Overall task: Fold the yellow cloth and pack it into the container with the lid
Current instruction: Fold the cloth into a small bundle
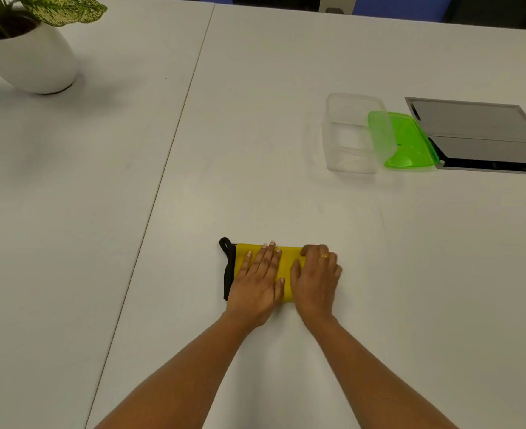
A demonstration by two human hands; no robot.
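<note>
Both hands (257, 281) (316, 278) press flat-fingered (gripping nothing) on the folded yellow cloth (283, 264), lying left-right

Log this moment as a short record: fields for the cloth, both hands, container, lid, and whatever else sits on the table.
cloth: yellow cloth with black edging and loop, folded into a small rectangle, flat on the white table
left hand: palm down, fingers spread, pressing the cloth
right hand: on the cloth's right end, fingers curled
container: clear plastic box, open, empty, far right
lid: green translucent lid, off, tilted against the box
other: white potted plant far left; grey tablet-like panel behind the lid
</note>
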